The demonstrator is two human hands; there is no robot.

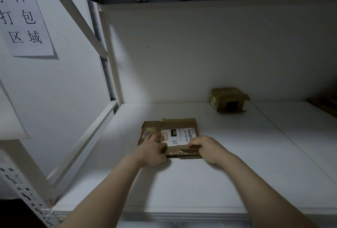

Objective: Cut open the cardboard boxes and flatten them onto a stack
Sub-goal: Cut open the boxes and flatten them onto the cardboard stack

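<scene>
Cardboard flattened box lies on the white shelf, the left hand and right hand gripping its near edge with curled fingers, seemingly stacking it; next, probably fetch the standing box behind.

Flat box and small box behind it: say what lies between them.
Head view: only bare shelf between the flat box and the small box.

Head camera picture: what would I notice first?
The left hand and right hand hold a flattened box with a white label in the middle of the white shelf. Behind it on the right sits a small brown box, and a paper sign hangs upper left.
</scene>
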